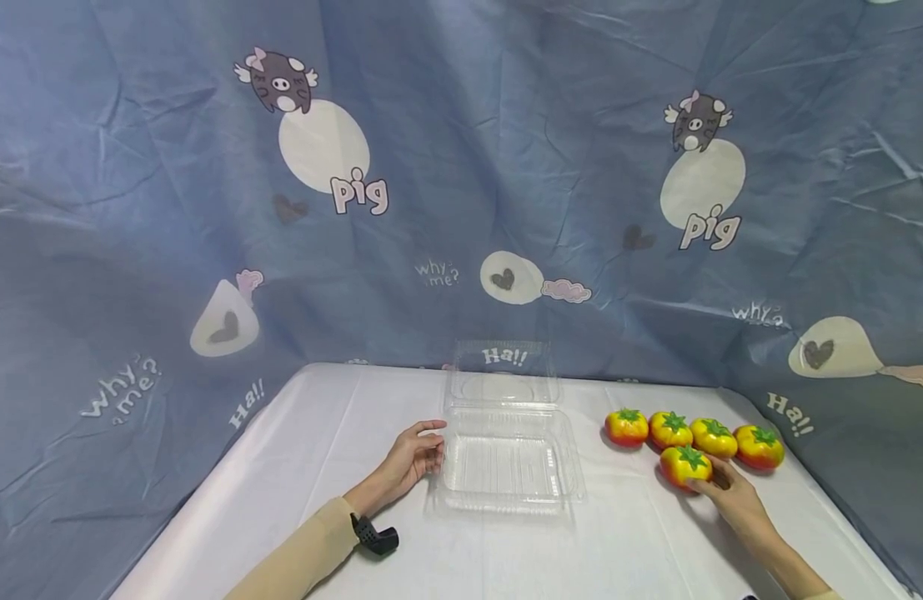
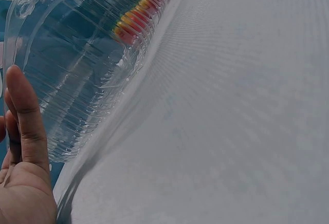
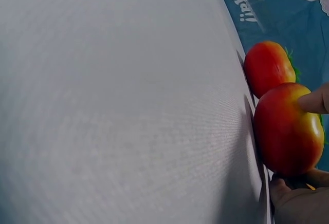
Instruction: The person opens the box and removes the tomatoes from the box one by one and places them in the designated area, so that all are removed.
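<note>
A clear plastic clamshell box (image 1: pixel 506 467) lies with its lid (image 1: pixel 502 375) raised toward the back. My left hand (image 1: pixel 412 458) is at the box's left side, fingertips right at the rim; the left wrist view shows a straight finger (image 2: pixel 28 116) against the clear wall. On the right, my right hand (image 1: pixel 739 496) grips a red-and-yellow tomato (image 1: pixel 684 467) with a green leafy top, the thumb on one side and fingers on the other. That tomato (image 3: pixel 288 131) appears low over the cloth in the right wrist view, with another tomato (image 3: pixel 268 69) behind it.
Several similar tomatoes stand in a row behind the gripped one, from the leftmost tomato (image 1: pixel 626 427) to the rightmost tomato (image 1: pixel 759 447). A white cloth (image 1: pixel 341 442) covers the table. Blue printed fabric (image 1: pixel 446 167) hangs behind and at both sides.
</note>
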`<state>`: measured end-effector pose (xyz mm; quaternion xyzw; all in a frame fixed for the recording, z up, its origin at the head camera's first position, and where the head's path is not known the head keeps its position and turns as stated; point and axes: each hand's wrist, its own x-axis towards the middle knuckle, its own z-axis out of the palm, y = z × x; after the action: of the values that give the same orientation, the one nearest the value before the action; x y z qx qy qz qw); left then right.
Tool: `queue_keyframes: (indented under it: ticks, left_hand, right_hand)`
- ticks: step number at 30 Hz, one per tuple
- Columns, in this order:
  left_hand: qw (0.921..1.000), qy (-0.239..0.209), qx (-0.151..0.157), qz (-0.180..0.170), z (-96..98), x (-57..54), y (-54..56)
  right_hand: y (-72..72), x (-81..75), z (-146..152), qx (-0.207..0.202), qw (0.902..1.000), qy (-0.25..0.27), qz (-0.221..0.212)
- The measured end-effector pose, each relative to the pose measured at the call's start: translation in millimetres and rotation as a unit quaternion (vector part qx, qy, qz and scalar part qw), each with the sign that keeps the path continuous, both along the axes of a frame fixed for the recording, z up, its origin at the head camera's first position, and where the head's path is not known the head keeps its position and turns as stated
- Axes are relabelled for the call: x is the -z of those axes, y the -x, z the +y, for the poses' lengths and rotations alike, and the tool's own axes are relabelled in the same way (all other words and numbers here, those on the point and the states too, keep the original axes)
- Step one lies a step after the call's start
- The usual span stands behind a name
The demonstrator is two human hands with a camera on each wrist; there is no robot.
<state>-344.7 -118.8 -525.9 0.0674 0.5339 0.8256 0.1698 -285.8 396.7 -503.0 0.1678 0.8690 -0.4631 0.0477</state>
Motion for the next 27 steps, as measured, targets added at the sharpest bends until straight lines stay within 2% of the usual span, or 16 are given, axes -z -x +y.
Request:
queue_keyframes:
  ticks: [5, 16, 27]
  left_hand:
    - [1.0000, -0.003, -0.003, -0.002, 1.1, -0.3, 0.8]
    - [1.0000, -0.002, -0.002, -0.005, 1.4, 0.9, 1.9]
    - [0.9997, -0.001, -0.017, -0.015, 1.8, 2.5, 2.0]
  right_hand:
    - [-0.3, 0.1, 0.5, 0.003, 1.0000, 0.002, -0.002]
    - [-5.2, -0.5, 3.6, -0.017, 0.9998, 0.004, 0.004]
    - [-16.5, -8.6, 9.1, -0.054, 0.9970, -0.004, 0.055]
